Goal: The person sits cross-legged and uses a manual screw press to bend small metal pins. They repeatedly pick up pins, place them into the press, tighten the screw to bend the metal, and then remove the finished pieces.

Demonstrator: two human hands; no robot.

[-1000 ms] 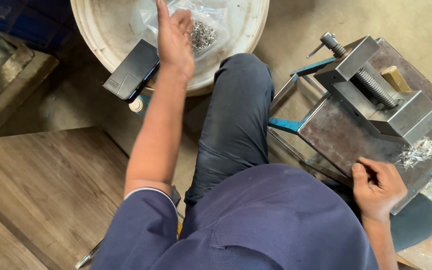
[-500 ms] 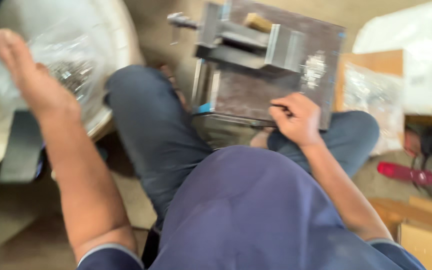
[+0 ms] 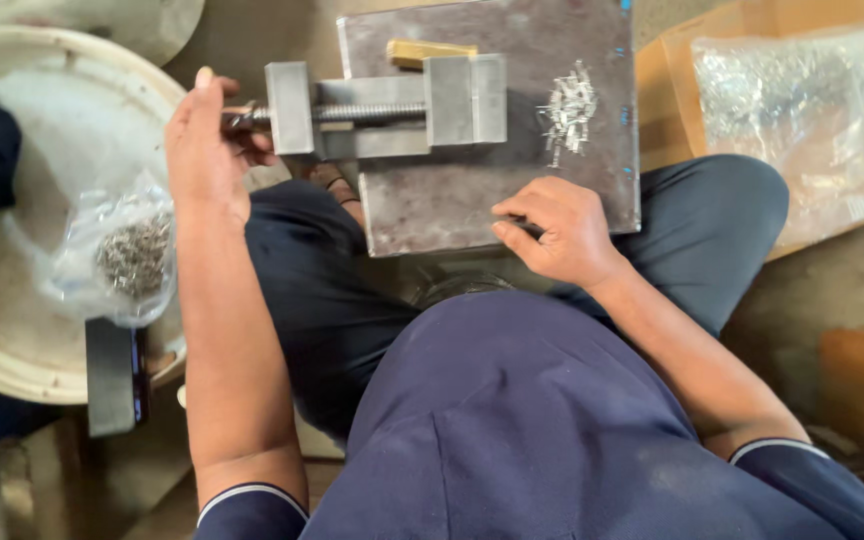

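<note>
One metal plate [image 3: 452, 205] rests across the seated person's lap, and one small vise [image 3: 392, 108] sits on its far left part, with one brass-coloured block [image 3: 430, 50] just behind it at the far edge. The left hand [image 3: 204, 145] is at the end of the vise's one threaded screw [image 3: 367, 113], off the plate's left edge, with fingers curled around that end. The right hand [image 3: 560, 232] rests on the plate's near edge, toward the right corner, its fingers pinched together; what they grip is too small to tell. One loose heap of small metal pins [image 3: 569, 108] lies on the plate near its far right corner. Two clear bags hold small metal parts: one bag [image 3: 122, 250] in the one white basin [image 3: 12, 350] to the left, the other bag [image 3: 787, 125] on a cardboard box [image 3: 672, 110] to the right.
</note>
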